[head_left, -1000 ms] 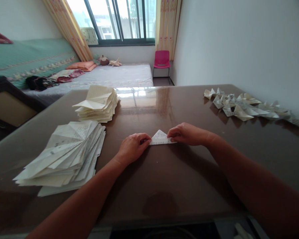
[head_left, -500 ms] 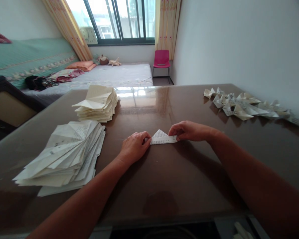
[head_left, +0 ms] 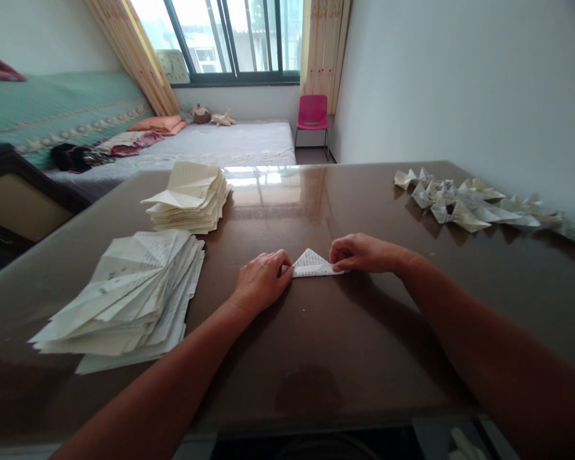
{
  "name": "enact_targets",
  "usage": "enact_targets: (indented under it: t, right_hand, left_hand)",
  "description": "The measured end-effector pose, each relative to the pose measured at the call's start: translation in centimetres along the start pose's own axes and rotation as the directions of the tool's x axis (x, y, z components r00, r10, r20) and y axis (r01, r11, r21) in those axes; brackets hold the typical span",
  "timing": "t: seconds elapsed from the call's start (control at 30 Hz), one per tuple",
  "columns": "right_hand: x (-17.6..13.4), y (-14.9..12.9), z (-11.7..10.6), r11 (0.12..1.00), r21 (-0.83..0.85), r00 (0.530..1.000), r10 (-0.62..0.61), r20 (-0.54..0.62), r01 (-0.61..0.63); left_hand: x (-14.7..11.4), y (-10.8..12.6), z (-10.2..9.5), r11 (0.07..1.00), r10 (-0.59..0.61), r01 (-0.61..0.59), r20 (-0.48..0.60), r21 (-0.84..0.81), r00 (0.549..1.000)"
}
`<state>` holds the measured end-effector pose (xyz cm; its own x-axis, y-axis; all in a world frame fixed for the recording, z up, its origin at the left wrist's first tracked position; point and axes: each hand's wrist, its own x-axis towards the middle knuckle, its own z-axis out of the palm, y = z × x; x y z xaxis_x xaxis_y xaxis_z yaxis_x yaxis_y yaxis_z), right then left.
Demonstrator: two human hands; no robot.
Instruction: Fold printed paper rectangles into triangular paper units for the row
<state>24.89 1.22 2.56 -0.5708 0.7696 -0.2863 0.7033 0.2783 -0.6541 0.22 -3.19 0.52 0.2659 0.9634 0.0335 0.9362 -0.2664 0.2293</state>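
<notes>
A small piece of folded printed paper point(head_left: 311, 263) lies on the brown table point(head_left: 316, 345), with a triangular peak at the far side and a straight band along the near edge. My left hand point(head_left: 263, 276) pinches its left end between thumb and fingers. At the right end, my right hand point(head_left: 361, 253) has thumb and curled fingertips closed on the paper's corner. The tips of the paper under both hands are hidden.
Left of my hands are a stack of creased white printed sheets point(head_left: 124, 294) and, behind it, a stack of yellowish sheets point(head_left: 191, 198). Several folded paper boats point(head_left: 464, 204) cluster at the far right by the wall. Beyond the table stand a bed point(head_left: 249, 140) and a pink chair point(head_left: 313, 114).
My right thumb and fingers have shifted slightly on the right end of the paper. My left hand keeps its hold, and the whole view has moved a little.
</notes>
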Motion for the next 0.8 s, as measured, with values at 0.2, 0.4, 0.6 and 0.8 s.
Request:
enact_targets:
  t: [0.2, 0.4, 0.6, 0.8]
  right_hand:
    - [0.0, -0.2, 0.1, 0.999, -0.043, 1.0, 0.001, -0.016, -0.002]
    - [-0.1, -0.9, 0.3, 0.976, -0.214, 0.997, 0.016, -0.077, -0.032]
    - [-0.3, -1.6, 0.8, 0.914, -0.4, 0.993, 0.02, -0.118, -0.066]
    - [-0.5, -2.2, 0.8, 0.894, -0.436, 0.992, 0.067, -0.107, -0.107]
  left_hand:
    - [0.0, 0.0, 0.3, 0.999, 0.015, -0.014, -0.014, 0.039, 1.0]
    - [0.0, 0.1, 0.4, 0.997, 0.039, -0.037, -0.028, 0.069, 0.999]
    - [-0.3, 0.3, 0.6, 0.992, 0.072, -0.067, -0.044, 0.107, 0.996]
    - [-0.2, 0.7, 1.1, 0.944, 0.29, -0.259, -0.136, 0.203, 0.947]
